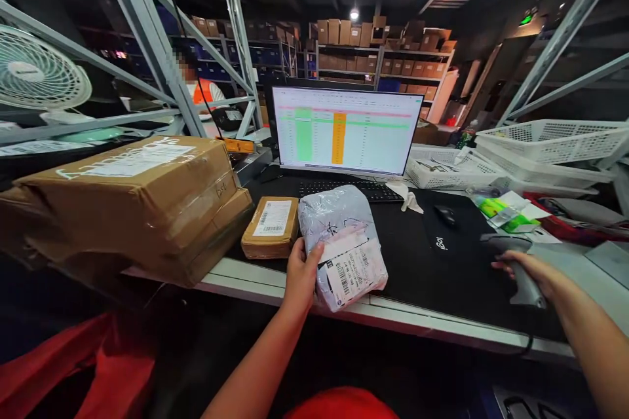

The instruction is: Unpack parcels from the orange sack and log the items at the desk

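Note:
My left hand grips the lower left side of a grey plastic-wrapped parcel, thumb on top beside its white barcode label. The parcel is tilted at the front edge of the desk. To the right, my right hand is closed around the handle of a grey barcode scanner, held over the black desk mat. A small brown cardboard box with a white label lies just left of the parcel.
Large taped cartons are piled at the left. Behind the parcel stand a keyboard and a monitor showing a spreadsheet. A mouse and white plastic baskets are at the right. A person in an orange vest is beyond the frame.

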`<state>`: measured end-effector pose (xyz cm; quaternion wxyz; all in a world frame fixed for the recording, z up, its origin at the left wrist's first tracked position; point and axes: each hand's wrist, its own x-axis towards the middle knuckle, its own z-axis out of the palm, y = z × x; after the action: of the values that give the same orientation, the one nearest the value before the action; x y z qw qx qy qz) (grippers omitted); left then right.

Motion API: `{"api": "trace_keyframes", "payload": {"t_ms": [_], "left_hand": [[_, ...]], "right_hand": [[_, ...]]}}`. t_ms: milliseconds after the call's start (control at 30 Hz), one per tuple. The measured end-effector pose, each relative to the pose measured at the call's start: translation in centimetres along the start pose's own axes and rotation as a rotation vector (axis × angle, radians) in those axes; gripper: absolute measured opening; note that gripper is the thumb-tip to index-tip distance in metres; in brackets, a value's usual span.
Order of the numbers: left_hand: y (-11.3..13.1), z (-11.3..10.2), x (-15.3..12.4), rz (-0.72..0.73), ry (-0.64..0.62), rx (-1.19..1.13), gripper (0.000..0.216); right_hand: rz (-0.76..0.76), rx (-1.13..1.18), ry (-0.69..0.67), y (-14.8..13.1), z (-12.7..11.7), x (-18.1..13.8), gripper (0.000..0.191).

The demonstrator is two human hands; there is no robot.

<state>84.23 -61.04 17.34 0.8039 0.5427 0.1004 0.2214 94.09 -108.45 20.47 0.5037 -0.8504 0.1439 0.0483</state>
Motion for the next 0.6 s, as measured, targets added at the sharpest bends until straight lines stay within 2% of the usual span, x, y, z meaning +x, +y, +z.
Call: {"api": "trace_keyframes", "payload": {"t_ms": [67, 133, 200, 300, 367, 467, 600], "left_hand": [[-0.2, 0.4, 0.2, 0.009, 0.011, 0.026, 0.052], [-0.3, 1.0, 0.5, 0.008, 0.023, 0.036, 0.054], [-0.5, 1.5, 0.7, 0.009, 0.023, 0.036, 0.053], [-0.6, 2.1, 0.8, -0.004, 0.001, 0.056, 0.050], [-0.6, 2.2, 0.9, -0.008, -0.007, 0.087, 0.048], [-0.4, 2.4, 0.9, 0.013, -0.007, 0.132, 0.046], [-0.2, 2.8, 1.1, 0.033, -0.022, 0.174, 0.043]], "right_hand": [[-0.077, -0.002, -0.162, -2.1, 1.8, -3.0, 0.034], [-0.178, -0.114, -0.388, -4.7, 4.4, -7.2, 0.046], [-0.296, -0.205, -0.523, -7.4, 7.1, -11.6, 0.039], [-0.526, -0.293, -0.613, -10.4, 9.6, -15.8, 0.028], [-0.599, -0.332, -0.679, -11.5, 10.4, -16.7, 0.028], [-0.625, -0.387, -0.770, -12.3, 11.0, -16.4, 0.027], [-0.679, -0.410, -0.751, -11.9, 11.7, -15.6, 0.025]]}}
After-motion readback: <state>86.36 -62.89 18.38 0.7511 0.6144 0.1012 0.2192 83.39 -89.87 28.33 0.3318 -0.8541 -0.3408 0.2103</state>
